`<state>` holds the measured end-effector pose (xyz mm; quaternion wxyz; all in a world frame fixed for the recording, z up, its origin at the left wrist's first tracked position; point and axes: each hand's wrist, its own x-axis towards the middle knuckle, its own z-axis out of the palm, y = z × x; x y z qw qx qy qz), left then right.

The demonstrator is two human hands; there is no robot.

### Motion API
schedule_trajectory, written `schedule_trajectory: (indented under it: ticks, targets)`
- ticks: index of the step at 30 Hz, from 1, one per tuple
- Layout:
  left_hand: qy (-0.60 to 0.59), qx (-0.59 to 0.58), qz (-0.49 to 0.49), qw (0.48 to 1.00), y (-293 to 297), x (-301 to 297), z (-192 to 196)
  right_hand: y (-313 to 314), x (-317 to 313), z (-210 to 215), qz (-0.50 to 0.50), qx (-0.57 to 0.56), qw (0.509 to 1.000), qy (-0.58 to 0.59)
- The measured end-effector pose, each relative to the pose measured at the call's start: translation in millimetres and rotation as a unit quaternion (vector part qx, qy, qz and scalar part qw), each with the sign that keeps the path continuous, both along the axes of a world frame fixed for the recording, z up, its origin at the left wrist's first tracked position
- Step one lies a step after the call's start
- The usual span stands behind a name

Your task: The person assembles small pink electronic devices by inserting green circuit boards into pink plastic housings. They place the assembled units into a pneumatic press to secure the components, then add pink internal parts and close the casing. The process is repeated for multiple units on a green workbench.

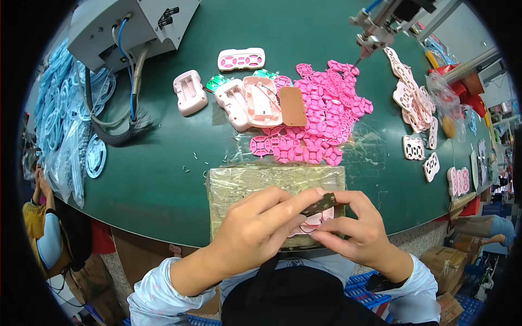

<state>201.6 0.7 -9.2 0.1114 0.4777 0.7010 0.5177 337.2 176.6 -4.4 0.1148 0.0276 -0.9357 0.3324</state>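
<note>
My left hand (pixel 253 223) is closed, its thumb and fingers pinching a small dark circuit board (pixel 326 202) that is tilted up. Opposite it, my right hand (pixel 359 231) is closed too. Its index fingertip touches the board's right end, while its lower fingers pinch at the thin red and black wires (pixel 306 225). Below the board lies a pale pink plastic housing (pixel 328 213), mostly covered by my hands. All this is above a work pad (pixel 234 182) wrapped in clear film, at the table's near edge.
Bright pink button parts (pixel 331 108) lie heaped beyond the pad. Beside them are pale pink controller housings (pixel 234 103) and a brown board (pixel 292 106). A machine head (pixel 375 35) hangs at the far right; a grey box (pixel 130 32) with cables and light-blue bagged parts (pixel 65 114) occupy the left.
</note>
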Motion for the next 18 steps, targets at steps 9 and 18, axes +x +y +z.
schedule_trajectory:
  ticks: [9, 18]
  targets:
    - [-0.012, 0.016, -0.069, 0.997, -4, -8, 2, -16, -12, 3, -0.083, -0.038, 0.996, -0.019]
    - [0.058, -0.018, -0.090, 0.994, -13, -2, -10, 16, 5, -6, 0.065, -0.065, 0.996, -0.011]
